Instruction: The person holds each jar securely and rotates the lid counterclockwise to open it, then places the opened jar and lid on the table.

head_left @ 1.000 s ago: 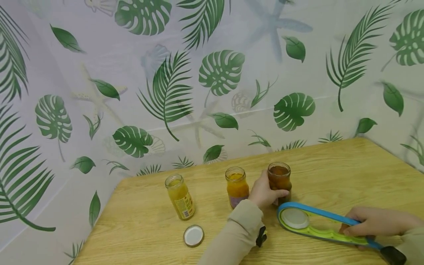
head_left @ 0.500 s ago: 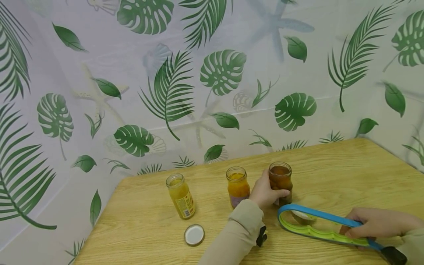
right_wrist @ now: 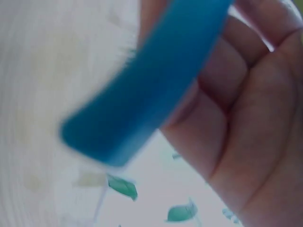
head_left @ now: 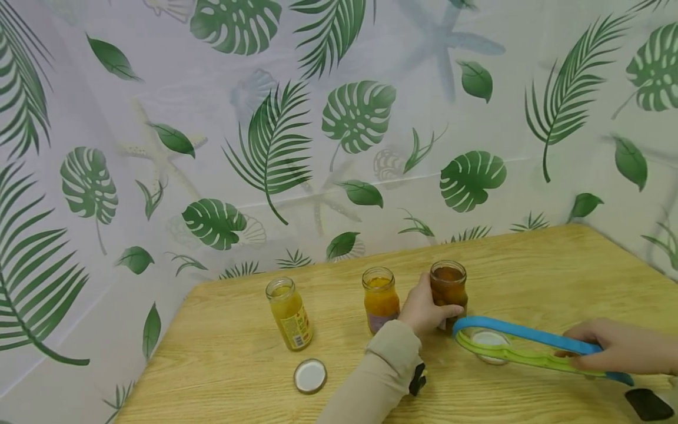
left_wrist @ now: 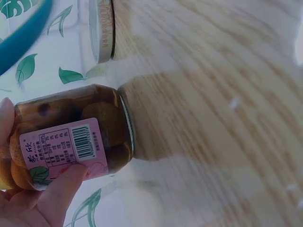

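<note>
In the head view my left hand (head_left: 422, 307) holds an open glass jar (head_left: 449, 288) of dark brown contents, upright on the table. The left wrist view shows the jar's pink label (left_wrist: 66, 153) and my thumb on it. My right hand (head_left: 617, 344) grips a blue and green loop-shaped jar opener (head_left: 535, 335) by its handle end. Its blue end (right_wrist: 142, 94) is blurred in the right wrist view. Under the loop a lid (head_left: 489, 341) lies on the table, white side up and partly hidden by the green strip.
An open jar (head_left: 380, 300) of orange contents stands left of my left hand. Farther left are an open jar of yellow contents (head_left: 288, 315) and a lid (head_left: 310, 377). Behind the wooden table (head_left: 222, 359) hangs a leaf-patterned cloth (head_left: 371, 206).
The lid, first inside the opener's loop, has tipped out and now lies on the table. The opener has shifted slightly right. My left hand and its jar stay put.
</note>
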